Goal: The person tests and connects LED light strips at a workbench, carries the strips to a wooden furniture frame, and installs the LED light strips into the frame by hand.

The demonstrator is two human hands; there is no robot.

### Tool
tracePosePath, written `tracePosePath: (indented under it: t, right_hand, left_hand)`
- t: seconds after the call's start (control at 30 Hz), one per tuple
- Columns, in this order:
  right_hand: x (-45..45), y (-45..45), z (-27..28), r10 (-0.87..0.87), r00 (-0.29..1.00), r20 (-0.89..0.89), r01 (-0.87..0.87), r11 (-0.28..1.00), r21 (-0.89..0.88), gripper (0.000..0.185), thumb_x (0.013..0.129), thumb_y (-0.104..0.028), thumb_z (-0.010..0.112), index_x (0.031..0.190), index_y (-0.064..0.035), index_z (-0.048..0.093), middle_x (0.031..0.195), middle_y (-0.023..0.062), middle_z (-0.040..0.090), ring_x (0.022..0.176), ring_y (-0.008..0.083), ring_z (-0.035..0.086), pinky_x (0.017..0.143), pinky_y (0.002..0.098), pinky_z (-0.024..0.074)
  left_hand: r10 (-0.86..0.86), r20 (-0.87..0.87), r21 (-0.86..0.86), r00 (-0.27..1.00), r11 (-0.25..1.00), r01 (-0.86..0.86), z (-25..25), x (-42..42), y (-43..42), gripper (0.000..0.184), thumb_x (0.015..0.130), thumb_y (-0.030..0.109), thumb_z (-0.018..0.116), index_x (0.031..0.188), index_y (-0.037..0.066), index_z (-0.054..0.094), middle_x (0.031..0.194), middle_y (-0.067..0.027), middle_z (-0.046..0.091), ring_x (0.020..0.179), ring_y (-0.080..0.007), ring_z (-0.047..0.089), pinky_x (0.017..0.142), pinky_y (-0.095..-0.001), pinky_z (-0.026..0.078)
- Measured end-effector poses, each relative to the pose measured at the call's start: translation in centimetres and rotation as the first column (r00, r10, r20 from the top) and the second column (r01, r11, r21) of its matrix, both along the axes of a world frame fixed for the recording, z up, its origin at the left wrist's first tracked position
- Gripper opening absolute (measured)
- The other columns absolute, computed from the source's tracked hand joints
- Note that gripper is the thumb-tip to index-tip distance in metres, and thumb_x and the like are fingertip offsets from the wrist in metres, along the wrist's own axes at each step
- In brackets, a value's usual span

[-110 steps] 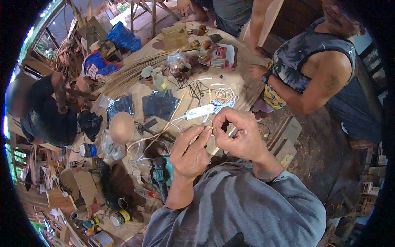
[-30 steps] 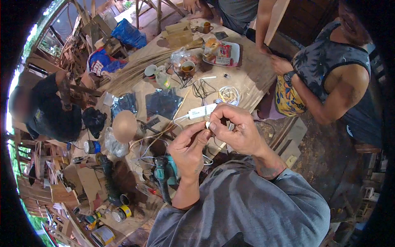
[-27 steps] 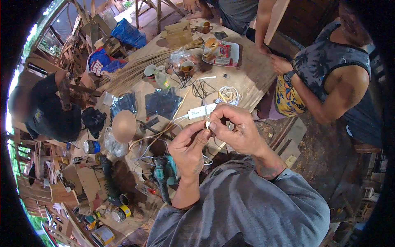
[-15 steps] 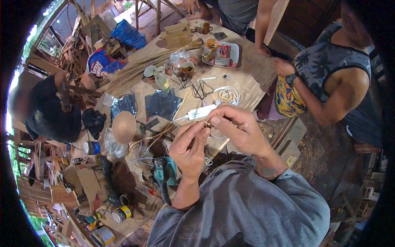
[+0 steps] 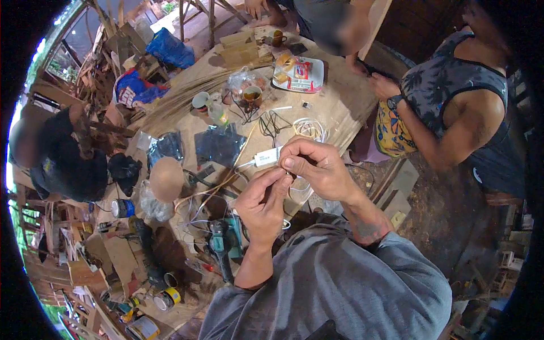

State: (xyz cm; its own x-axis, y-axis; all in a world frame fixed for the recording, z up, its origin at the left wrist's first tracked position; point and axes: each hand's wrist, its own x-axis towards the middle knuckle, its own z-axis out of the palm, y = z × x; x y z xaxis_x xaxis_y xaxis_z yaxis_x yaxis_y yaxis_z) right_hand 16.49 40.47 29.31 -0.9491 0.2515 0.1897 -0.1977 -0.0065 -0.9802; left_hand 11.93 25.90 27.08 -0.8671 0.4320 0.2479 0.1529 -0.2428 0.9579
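Head view: The left hand (image 5: 262, 205) is pinching a small piece (image 5: 287, 174) between thumb and forefinger. The right hand (image 5: 317, 170) is meeting it from the other side, its thumb and forefinger pressing together just above the piece; whether they are also gripping its end, I cannot tell. The fingertips are covering most of the piece, so its shape and alignment are not showing. Both hands are working over the near right edge of the table (image 5: 340, 93), raised in front of the body.

Just beyond the fingers, a white labelled box (image 5: 265, 158) is lying near that edge, a pale cable extending from its left end. A coiled light cable (image 5: 310, 128) is resting farther along the same edge, with a tangled black cable (image 5: 273, 126) beside it. Dark plastic packets (image 5: 220, 145) are lying farther in, left of the box. A teal power tool (image 5: 220, 241) is resting toward the near edge, left of the left forearm.

Toward the far right corner, a white tray (image 5: 321, 76) is holding packaged food. Outside the right edge, a co-worker's hand (image 5: 385, 86) is holding a dark object, well apart from the piece.
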Motion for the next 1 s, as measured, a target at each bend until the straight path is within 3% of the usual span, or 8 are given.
tracePosePath:
  t: [0.23, 0.37, 0.47, 0.6, 0.7, 0.8, 0.9, 1.0]
  right_hand:
    - [0.5, 0.4, -2.9, -0.263, 0.963, 0.059, 0.268, 0.914, -0.305, 0.031, 0.097, -0.021, 0.055, 0.118, 0.0010, 0.056, 0.100, 0.0076, 0.064, 0.088, 0.0117, 0.058, 0.078, 0.0291, 0.0482]
    - [2.0, -2.7, -6.9, 0.044, 0.982, 0.185, -0.025, 0.994, -0.103, 0.037, 0.097, -0.022, 0.053, 0.127, -0.0013, 0.051, 0.110, 0.0109, 0.062, 0.105, 0.0156, 0.056, 0.091, 0.0289, 0.0441]
    - [1.4, -2.7, -7.0, -0.009, 0.946, 0.324, -0.063, 0.975, 0.211, 0.024, 0.095, -0.017, 0.056, 0.112, -0.0004, 0.062, 0.088, 0.0062, 0.065, 0.084, 0.0108, 0.060, 0.075, 0.0287, 0.0487]
    - [-1.2, -1.4, -7.2, -0.027, 0.991, 0.132, -0.030, 0.908, 0.417, 0.018, 0.090, -0.008, 0.058, 0.105, -0.0004, 0.064, 0.080, 0.0102, 0.066, 0.066, 0.0199, 0.064, 0.060, 0.0323, 0.0498]
    - [-4.0, 0.8, -8.5, 0.130, 0.989, 0.074, -0.149, 0.798, 0.584, 0.023, 0.091, -0.005, 0.059, 0.112, -0.0005, 0.063, 0.073, 0.0092, 0.062, 0.062, 0.0145, 0.060, 0.058, 0.0287, 0.0484]
    - [-8.3, 2.6, -11.1, 0.164, 0.982, -0.095, -0.024, 0.603, 0.797, 0.019, 0.083, -0.007, 0.059, 0.100, -0.0051, 0.066, 0.081, 0.0168, 0.066, 0.072, 0.0354, 0.065, 0.063, 0.0436, 0.0513]
    - [-12.7, 4.0, -14.5, 0.253, 0.963, 0.091, -0.153, 0.241, 0.958, 0.025, 0.084, -0.008, 0.056, 0.107, -0.0064, 0.066, 0.084, 0.0158, 0.067, 0.076, 0.0326, 0.066, 0.066, 0.0423, 0.0518]
    - [-16.8, 5.1, -21.2, 0.361, 0.911, 0.198, -0.236, 0.063, 0.970, 0.024, 0.084, -0.013, 0.056, 0.105, -0.0084, 0.067, 0.084, 0.0155, 0.068, 0.077, 0.0343, 0.066, 0.068, 0.0447, 0.0520]
  left_hand:
    - [-0.025, 0.116, 0.019, 0.993, 1.000, 0.023, -0.7, -0.5, -0.5, 0.027, 0.085, -0.002, 0.068, 0.110, -0.009, 0.059, 0.099, -0.0099, 0.064, 0.085, -0.0155, 0.063, 0.081, -0.0256, 0.050]
    - [0.051, 0.124, 0.041, 0.991, 0.998, -0.057, -0.4, -1.7, 0.0, 0.039, 0.083, -0.003, 0.067, 0.119, -0.007, 0.055, 0.101, -0.0078, 0.064, 0.092, -0.0139, 0.061, 0.085, -0.0257, 0.048]
    - [0.035, 0.225, 0.091, 0.974, 0.994, -0.057, -0.7, -3.9, -0.6, 0.044, 0.083, -0.001, 0.067, 0.125, -0.002, 0.053, 0.096, -0.0045, 0.061, 0.090, -0.0108, 0.058, 0.080, -0.0248, 0.048]
    - [-0.061, 0.242, 0.312, 0.968, 0.950, -0.018, -2.5, -8.1, -1.7, 0.048, 0.080, -0.003, 0.068, 0.125, -0.004, 0.052, 0.093, -0.0054, 0.062, 0.087, -0.0132, 0.058, 0.084, -0.0242, 0.045]
    - [-0.037, 0.174, 0.471, 0.984, 0.881, -0.050, -3.4, -8.8, -3.3, 0.048, 0.080, -0.005, 0.067, 0.125, -0.004, 0.052, 0.095, -0.0056, 0.063, 0.087, -0.0135, 0.058, 0.086, -0.0250, 0.045]
    - [0.496, 0.276, 0.250, 0.823, 0.790, -0.560, -4.8, -7.8, -5.4, 0.041, 0.082, -0.001, 0.067, 0.121, -0.002, 0.056, 0.096, -0.0046, 0.063, 0.084, -0.0106, 0.057, 0.079, -0.0235, 0.046]
    - [0.590, 0.185, -0.002, 0.786, 0.800, -0.600, -9.4, -3.4, -8.8, 0.034, 0.084, 0.002, 0.067, 0.118, -0.001, 0.058, 0.095, -0.0029, 0.062, 0.080, -0.0089, 0.055, 0.073, -0.0222, 0.045]
    - [0.630, 0.400, -0.222, 0.666, 0.771, -0.597, -15.6, 3.6, -9.7, 0.030, 0.086, 0.006, 0.065, 0.115, 0.000, 0.060, 0.100, -0.0041, 0.062, 0.087, -0.0123, 0.056, 0.071, -0.0255, 0.048]
